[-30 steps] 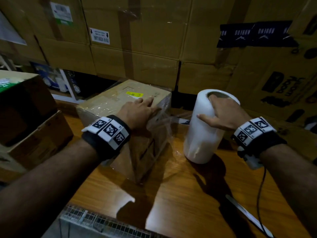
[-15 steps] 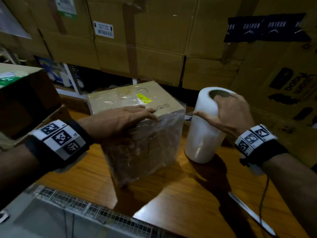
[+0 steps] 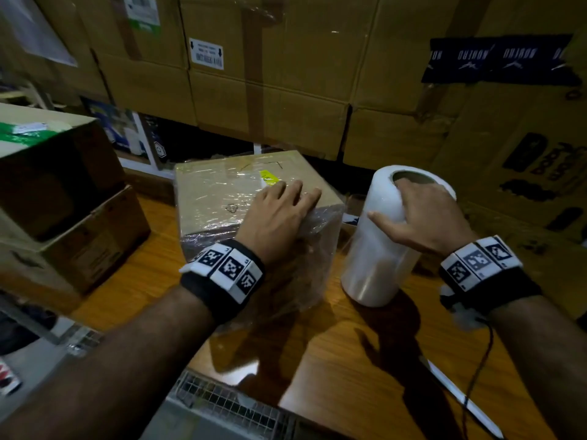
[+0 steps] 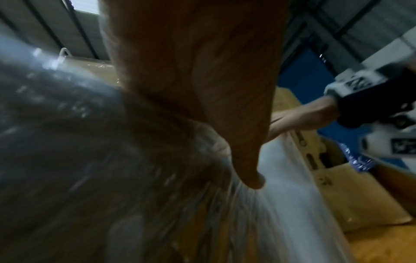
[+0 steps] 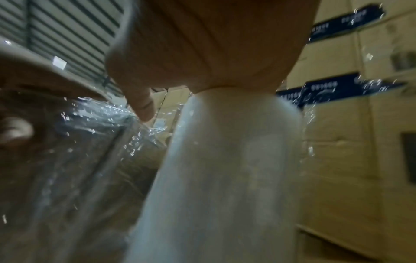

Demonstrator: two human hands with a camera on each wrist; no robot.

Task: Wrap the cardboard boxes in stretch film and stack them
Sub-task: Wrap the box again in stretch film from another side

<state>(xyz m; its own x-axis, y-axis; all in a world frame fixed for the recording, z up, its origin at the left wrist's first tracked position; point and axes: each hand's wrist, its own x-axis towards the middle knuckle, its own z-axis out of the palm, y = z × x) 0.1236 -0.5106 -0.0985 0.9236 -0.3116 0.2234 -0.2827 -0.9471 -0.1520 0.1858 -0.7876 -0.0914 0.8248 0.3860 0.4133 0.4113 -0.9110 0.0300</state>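
Note:
A cardboard box (image 3: 219, 198) covered in clear stretch film stands on the wooden table (image 3: 349, 360). My left hand (image 3: 282, 208) lies flat on its top near the right edge, fingers straight and pressing the film down. In the left wrist view the thumb (image 4: 249, 176) hangs over the filmed side of the box (image 4: 67, 160). The white stretch film roll (image 3: 378, 249) stands upright just right of the box. My right hand (image 3: 413, 204) grips its top, fingers hooked into the core and thumb on the outside. A sheet of film runs from the roll (image 5: 225, 178) to the box (image 5: 67, 160).
Two stacked cartons (image 3: 63, 201) stand at the left of the table. A wall of big cartons (image 3: 270, 90) rises close behind. A wire grid (image 3: 228, 404) lies below the table's front edge. A thin white strip (image 3: 460, 398) and a cable lie at the front right.
The box has turned on the table, taking on more film. My left hand has shifted to its right top edge. The right hand stays on the roll.

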